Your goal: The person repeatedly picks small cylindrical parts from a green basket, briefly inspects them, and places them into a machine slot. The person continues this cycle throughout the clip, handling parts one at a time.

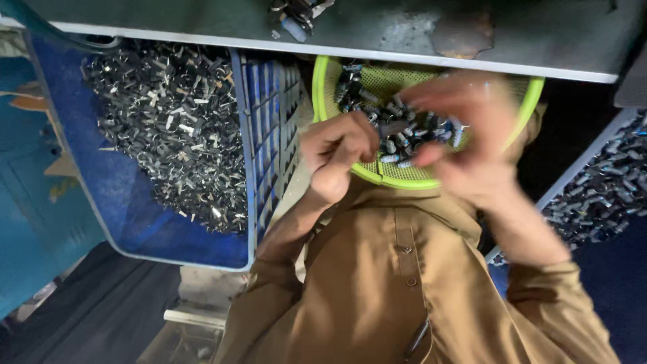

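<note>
A yellow-green mesh basket [323, 87] sits in my lap against my brown shirt [377, 283]. It holds a heap of small dark and silver metal parts [397, 125]. My left hand [337, 154] is curled shut at the basket's near-left rim, beside the heap; whether anything is inside the fist is hidden. My right hand [468, 138] is blurred by motion and hovers over the right half of the basket. Its fingers are spread and its fingertips reach the parts.
A blue plastic crate [114, 195] on the left holds a large pile of small dark metal pieces [175, 128]. Another tray of similar pieces [606, 189] stands at the right edge. A worn green metal bench edge [404, 34] runs across the top, just beyond the basket.
</note>
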Demonstrator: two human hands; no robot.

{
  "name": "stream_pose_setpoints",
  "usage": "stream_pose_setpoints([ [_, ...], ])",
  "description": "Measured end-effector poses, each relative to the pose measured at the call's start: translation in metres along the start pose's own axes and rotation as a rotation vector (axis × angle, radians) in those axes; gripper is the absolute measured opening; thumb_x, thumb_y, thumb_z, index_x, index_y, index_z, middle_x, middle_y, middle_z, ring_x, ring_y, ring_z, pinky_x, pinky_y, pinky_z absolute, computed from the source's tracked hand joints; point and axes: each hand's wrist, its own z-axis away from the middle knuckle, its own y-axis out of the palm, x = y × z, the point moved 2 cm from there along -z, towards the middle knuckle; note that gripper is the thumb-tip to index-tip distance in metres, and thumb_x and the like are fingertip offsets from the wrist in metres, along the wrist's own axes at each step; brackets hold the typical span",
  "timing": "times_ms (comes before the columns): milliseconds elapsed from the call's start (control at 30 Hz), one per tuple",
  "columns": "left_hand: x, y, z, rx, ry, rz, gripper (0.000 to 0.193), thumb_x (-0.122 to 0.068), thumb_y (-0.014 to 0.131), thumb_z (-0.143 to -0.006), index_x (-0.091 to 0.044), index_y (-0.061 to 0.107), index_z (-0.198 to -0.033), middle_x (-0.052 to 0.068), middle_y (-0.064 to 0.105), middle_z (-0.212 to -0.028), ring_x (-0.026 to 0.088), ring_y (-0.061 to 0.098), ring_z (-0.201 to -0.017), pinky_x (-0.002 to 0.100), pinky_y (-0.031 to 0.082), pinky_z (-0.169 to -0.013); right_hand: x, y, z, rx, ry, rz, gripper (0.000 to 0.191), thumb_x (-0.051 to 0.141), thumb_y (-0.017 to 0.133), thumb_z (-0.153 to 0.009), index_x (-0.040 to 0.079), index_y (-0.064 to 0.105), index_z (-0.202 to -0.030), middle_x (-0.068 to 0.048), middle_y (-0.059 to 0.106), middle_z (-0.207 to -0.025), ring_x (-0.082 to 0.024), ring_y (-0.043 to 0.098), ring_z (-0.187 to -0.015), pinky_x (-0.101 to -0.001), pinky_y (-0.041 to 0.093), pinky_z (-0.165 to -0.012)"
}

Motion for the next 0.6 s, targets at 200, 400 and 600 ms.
stream_pose_setpoints([
  [200, -0.005, 0.019, -0.01, -0.107, 0.038, -0.308, 0.027, 0.003, 0.069, -0.08, 0.002, 0.057, -0.105, 0.017, 0.059, -0.106, 0.019, 0.057, -0.07, 0.026, 0.049, -0.062, -0.006, 0.036, 0.052, -0.118, 0.324, -0.434, 0.004, -0.002, 0.071, -0.103, -0.003, 0.068, -0.105, -0.014, 0.074, -0.106, -0.018, 0.072, -0.094, -0.0232, 0.058, -0.081],
  [400, 0.005, 0.014, -0.004, 0.103, 0.4, -0.712, 0.027, 0.005, 0.076, -0.088, -0.004, 0.068, -0.113, 0.008, 0.067, -0.099, 0.026, 0.067, -0.081, 0.032, 0.053, -0.068, -0.018, 0.032, 0.063, -0.164, 0.546, -0.975, 0.032, 0.01, 0.074, -0.099, 0.002, 0.048, -0.115, -0.012, 0.072, -0.111, -0.018, 0.074, -0.105, -0.0278, 0.061, -0.094],
  [600, -0.032, 0.032, -0.029, 0.182, 0.691, -1.062, 0.037, 0.003, 0.074, -0.075, 0.0, 0.071, -0.112, 0.009, 0.063, -0.095, 0.027, 0.063, -0.076, 0.038, 0.054, -0.067, -0.042, 0.047, 0.062, -0.161, 0.608, -0.941, 0.032, 0.002, 0.079, -0.097, 0.004, 0.048, -0.106, -0.013, 0.068, -0.105, -0.017, 0.068, -0.096, -0.0295, 0.058, -0.084],
])
